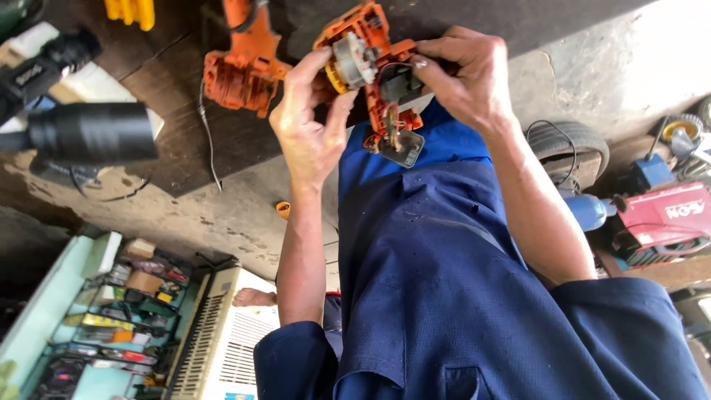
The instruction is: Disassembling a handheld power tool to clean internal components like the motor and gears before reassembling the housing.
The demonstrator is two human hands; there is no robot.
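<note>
Both my hands hold up an opened orange power-tool housing with its grey-and-yellow motor exposed. My left hand grips the motor side, thumb and fingers pinched around it. My right hand grasps the housing's right end, fingers curled over black inner parts. A small metal plate hangs from the housing's lower end. My blue work shirt fills the lower frame under both forearms.
A second orange tool half lies on a dark wooden board, with a thin wire beside it. A black cylinder is at the left. A tyre, a red machine, a white grille unit and a stocked shelf surround me.
</note>
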